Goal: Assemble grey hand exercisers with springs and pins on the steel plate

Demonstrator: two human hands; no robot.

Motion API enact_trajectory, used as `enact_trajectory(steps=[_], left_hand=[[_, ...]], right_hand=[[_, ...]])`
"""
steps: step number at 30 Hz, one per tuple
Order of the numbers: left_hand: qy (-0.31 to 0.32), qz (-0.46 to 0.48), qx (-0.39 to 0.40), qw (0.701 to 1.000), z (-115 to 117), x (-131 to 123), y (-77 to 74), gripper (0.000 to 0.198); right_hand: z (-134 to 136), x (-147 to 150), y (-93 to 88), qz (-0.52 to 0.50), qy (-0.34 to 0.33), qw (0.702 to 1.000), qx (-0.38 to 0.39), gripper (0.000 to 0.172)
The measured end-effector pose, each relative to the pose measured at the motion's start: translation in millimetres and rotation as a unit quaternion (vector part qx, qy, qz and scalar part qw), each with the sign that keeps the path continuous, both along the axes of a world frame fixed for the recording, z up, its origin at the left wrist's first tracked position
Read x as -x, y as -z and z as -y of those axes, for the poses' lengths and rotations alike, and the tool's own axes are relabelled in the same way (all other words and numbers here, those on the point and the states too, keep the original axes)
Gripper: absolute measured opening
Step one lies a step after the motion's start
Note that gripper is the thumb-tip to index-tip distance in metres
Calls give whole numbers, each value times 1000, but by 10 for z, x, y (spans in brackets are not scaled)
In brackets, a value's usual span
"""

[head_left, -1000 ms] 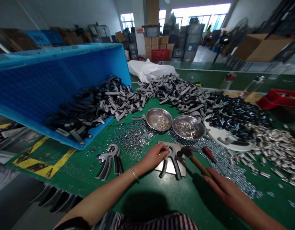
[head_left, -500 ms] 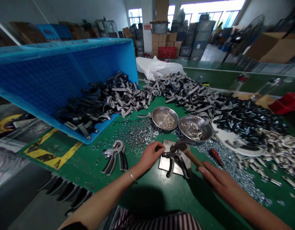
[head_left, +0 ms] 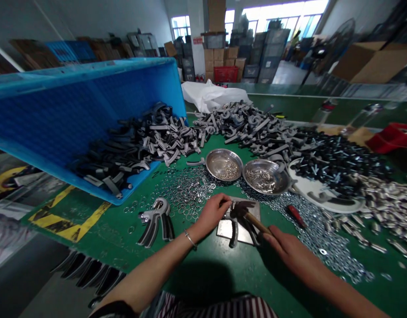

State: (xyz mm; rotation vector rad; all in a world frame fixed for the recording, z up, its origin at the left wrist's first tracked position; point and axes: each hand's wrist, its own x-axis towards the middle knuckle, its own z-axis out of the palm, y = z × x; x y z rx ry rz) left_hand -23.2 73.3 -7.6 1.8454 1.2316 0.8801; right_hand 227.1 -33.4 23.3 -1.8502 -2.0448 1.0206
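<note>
My right hand [head_left: 284,243] is closed around the wooden handle of a hammer [head_left: 259,224]. The hammer's head is over a grey and black hand grip strengthener [head_left: 234,234], hiding much of its top. That strengthener lies on a square metal plate [head_left: 225,229], its two handles pointing toward me. With fingers pinched, my left hand [head_left: 214,211] holds the upper left end of the strengthener; any small part between the fingertips is hidden. Another hand grip strengthener [head_left: 157,221], with a spring at its top, lies on the green table to the left.
A tipped blue crate [head_left: 150,84] spills grey handles on the left. Two metal bowls [head_left: 216,165] of small parts stand beyond the plate. Loose rings [head_left: 186,194], nuts [head_left: 318,240], a red-handled tool [head_left: 296,216], black knobs [head_left: 342,163] and metal cylinders [head_left: 385,207] lie about.
The hammer head has come down and left onto the strengthener's top, near my left fingers. My right hand has moved left with it. The view has shifted slightly.
</note>
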Motion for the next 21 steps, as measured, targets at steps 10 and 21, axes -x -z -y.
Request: enact_trajectory(steps=[10,21], left_hand=[[29,-76,-40,996,-65,32,-13,14],[93,-312,-82,942,-415,-224,-171,16]], right_hand=[[147,-10,-132,-308,262,905,130,45],[256,1,130,-381,308,856,166,47]])
